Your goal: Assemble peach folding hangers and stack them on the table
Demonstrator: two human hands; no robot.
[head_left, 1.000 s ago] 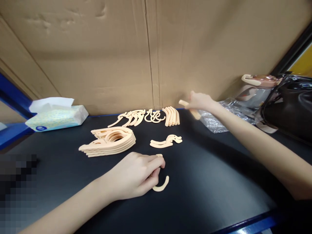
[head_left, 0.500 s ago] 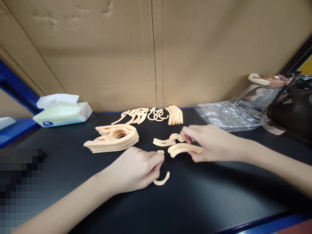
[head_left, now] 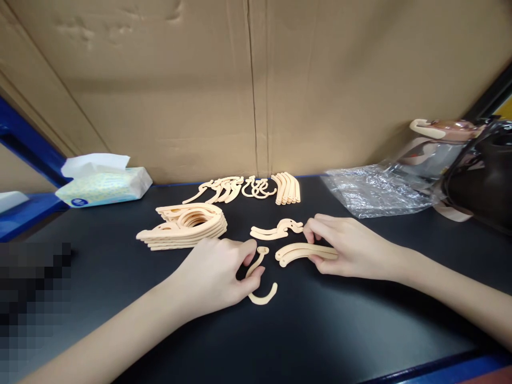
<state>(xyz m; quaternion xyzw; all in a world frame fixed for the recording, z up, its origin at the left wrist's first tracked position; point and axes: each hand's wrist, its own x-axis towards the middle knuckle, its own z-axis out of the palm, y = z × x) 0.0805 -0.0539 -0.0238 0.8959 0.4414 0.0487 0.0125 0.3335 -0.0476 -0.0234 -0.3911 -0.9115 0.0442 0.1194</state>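
My left hand [head_left: 216, 274] pinches a cream plastic hook piece [head_left: 260, 280] that lies on the black table top [head_left: 340, 320]. My right hand [head_left: 348, 246] is closed on two curved cream arm pieces [head_left: 298, 252], resting them on the table just right of the hook. Behind them lies a small pair of shaped cream pieces [head_left: 276, 230]. A stack of larger cream pieces [head_left: 186, 226] sits left of centre. Rows of hooks [head_left: 258, 188], curved arms [head_left: 287, 188] and other shaped parts [head_left: 216, 191] line the back edge.
A cardboard wall [head_left: 256, 85] closes off the back. A tissue pack [head_left: 102, 182] lies at the back left on a blue frame. At the right are crumpled clear plastic [head_left: 372, 192], a dark bag [head_left: 484, 176] and a clear container [head_left: 434, 144].
My right hand came back from the far row with curved arm pieces and lowered them onto the table beside the hook. My left hand turned the hook so its stem shows.
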